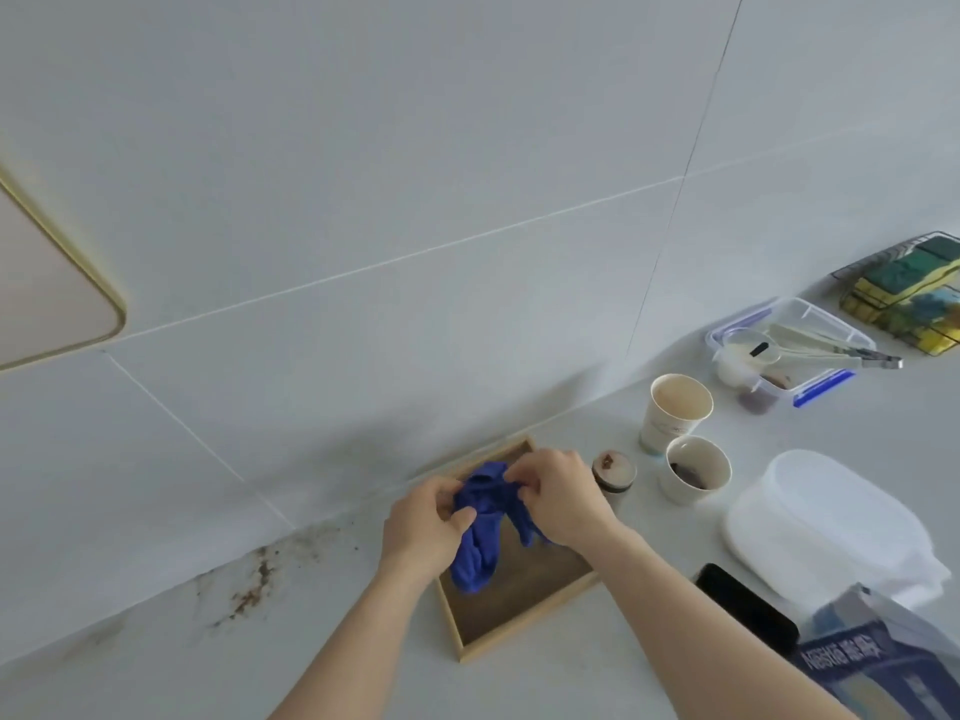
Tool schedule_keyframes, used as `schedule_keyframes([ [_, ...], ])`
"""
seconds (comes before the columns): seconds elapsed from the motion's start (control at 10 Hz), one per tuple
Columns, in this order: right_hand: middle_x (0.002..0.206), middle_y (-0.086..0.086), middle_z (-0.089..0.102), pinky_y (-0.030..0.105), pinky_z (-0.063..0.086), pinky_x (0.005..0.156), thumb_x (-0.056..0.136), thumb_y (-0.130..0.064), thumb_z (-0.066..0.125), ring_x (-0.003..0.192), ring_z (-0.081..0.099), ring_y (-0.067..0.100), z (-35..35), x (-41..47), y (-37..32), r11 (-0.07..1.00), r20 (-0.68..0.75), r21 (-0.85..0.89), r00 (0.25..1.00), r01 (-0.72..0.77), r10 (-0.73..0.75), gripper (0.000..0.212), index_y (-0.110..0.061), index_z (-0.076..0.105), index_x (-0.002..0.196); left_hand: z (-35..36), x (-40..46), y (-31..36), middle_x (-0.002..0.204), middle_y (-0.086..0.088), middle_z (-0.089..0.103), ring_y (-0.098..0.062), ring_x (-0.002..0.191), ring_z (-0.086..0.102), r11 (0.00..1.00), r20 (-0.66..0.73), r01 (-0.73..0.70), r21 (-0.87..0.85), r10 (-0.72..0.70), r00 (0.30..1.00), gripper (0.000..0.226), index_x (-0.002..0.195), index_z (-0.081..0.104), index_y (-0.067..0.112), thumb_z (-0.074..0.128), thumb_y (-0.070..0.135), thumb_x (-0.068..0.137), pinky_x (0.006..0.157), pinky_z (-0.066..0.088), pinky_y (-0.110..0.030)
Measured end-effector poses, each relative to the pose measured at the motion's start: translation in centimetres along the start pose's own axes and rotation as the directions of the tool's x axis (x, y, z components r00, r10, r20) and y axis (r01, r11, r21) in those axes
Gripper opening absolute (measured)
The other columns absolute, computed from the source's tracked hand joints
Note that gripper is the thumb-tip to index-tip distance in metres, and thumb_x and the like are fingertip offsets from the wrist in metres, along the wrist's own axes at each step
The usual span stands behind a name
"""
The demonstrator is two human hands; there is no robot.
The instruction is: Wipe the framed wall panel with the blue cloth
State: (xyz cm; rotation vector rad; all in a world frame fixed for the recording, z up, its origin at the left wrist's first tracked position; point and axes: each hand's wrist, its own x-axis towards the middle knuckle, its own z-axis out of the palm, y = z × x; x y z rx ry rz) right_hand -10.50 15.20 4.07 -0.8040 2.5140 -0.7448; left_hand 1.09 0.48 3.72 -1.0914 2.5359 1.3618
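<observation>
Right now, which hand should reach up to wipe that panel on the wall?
Probably the left hand. It already grips the blue cloth, and the framed wall panel sits up on the left side. The right hand is farther away.

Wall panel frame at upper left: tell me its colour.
The wall panel frame is pale gold or yellow around a beige face, seen in the head view.

Both bare forearms reach in from the near edge and converge toward the middle. The left hand (423, 527) is curled, its thumb pressed across bunched blue cloth (480, 532), knuckles facing left. The right hand (558, 496) sits just beside it, slightly farther, fingers bent down and pinching the same cloth's upper folds, wrist angled to the right.
</observation>
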Motion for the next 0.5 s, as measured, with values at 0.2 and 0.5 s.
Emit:
schedule_keyframes([
  [0.2,0.167,0.009,0.033,0.046,0.036,0.123,0.100,-0.031,0.064,0.154,0.032,0.033,5.7,-1.7,4.7,0.964,0.368,-0.265,0.927,0.026,0.076,0.066,-0.016,0.035,0.157,5.2,0.3,-3.4,0.170,0.006,0.024,-0.020,0.155,0.028,0.886,0.310,-0.167,0.433,0.028,0.950,0.084,0.163,0.016,0.025,0.061,0.047,0.096,0.123,0.032,-0.037],
  [0.5,0.175,0.006,-0.012,0.052,-0.005,0.131,0.094,-0.074,0.045,0.160,-0.019,0.030,7.2,-3.2,6.0,0.908,0.342,-0.412,0.937,0.079,0.074,0.097,-0.024,0.003,0.165,5.1,-0.5,-5.5,0.174,0.004,-0.011,-0.023,0.161,-0.011,0.669,0.336,-0.270,0.693,0.032,0.941,0.087,0.162,-0.010,0.034,0.037,0.068,0.097,0.131,-0.002,-0.049],
])
